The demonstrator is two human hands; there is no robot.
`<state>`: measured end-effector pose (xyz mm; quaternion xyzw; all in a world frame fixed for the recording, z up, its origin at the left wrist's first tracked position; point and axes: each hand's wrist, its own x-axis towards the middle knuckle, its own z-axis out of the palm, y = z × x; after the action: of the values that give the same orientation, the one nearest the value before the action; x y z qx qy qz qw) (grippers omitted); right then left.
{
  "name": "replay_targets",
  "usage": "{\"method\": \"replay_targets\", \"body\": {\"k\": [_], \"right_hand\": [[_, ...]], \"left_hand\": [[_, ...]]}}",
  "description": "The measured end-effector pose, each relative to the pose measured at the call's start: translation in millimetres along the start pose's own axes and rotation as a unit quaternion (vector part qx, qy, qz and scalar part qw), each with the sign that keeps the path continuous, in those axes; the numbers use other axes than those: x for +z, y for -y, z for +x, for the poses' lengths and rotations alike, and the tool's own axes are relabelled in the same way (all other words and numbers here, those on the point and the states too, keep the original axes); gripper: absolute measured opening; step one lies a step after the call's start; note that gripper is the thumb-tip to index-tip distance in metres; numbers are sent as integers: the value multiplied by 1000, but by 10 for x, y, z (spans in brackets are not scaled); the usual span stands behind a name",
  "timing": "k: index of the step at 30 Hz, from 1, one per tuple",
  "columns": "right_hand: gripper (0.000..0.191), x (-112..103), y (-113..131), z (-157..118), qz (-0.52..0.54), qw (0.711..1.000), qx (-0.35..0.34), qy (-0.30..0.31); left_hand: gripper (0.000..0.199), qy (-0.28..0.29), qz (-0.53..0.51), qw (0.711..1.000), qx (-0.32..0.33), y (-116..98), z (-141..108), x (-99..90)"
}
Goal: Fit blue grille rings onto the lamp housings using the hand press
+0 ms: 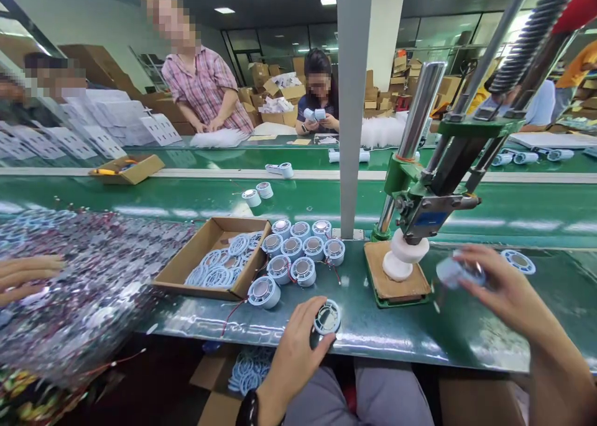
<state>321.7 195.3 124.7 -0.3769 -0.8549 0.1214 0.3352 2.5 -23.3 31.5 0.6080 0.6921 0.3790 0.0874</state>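
Note:
My left hand (298, 342) has its thumb and fingers closed round a light-blue round housing (328, 318) with a spoked ring and a shiny centre, at the bench's front edge. To the right of the press, my right hand (497, 283) grips a light-blue cylindrical housing (450, 273), blurred by motion, with a short wire hanging below it. Between the hands, the hand press (426, 217) has a white round head above a white block (397, 267) on a brown pad (377, 264). A loose light-blue ring (518, 262) lies beyond my right hand.
Several finished-looking round housings (292, 248) with red wires stand left of the press. Beside them is a cardboard tray (180, 277) of light-blue rings. A heap of wired parts (107, 277) and a co-worker's hand (28, 277) are at left. A grey post (351, 102) rises behind.

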Motion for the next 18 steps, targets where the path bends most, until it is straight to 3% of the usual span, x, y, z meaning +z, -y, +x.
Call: {"method": "replay_targets", "body": {"k": [2,5,8,10,12,15,16,18], "right_hand": [[28,74,310,-418,45,994,-73,73],[44,587,870,-593,93,966,-137,198],[44,1174,1223,-371,78,964,-187,173],[47,1320,1259,-250,61,971,-189,131],[49,1193,1140,-231,40,985,-164,47],[37,672,751,-137,-36,988,-46,-144],[33,492,604,-15,-71,981,9,-182],[29,249,350,377,-96,974,55,-198]], "left_hand": [[45,-28,-10,1000,-1,-10,-57,-71],[47,-68,-11,998,-11,-42,-103,-179],[48,-104,-7,994,-23,-63,-156,-282],[49,-111,-1,993,-29,-48,-224,-344],[50,-100,7,995,-28,-14,-309,-382],[51,-87,14,996,-15,6,-395,-341],[50,-85,16,996,-4,-8,-395,-296],[51,-64,21,997,28,-63,-342,-171]]}}
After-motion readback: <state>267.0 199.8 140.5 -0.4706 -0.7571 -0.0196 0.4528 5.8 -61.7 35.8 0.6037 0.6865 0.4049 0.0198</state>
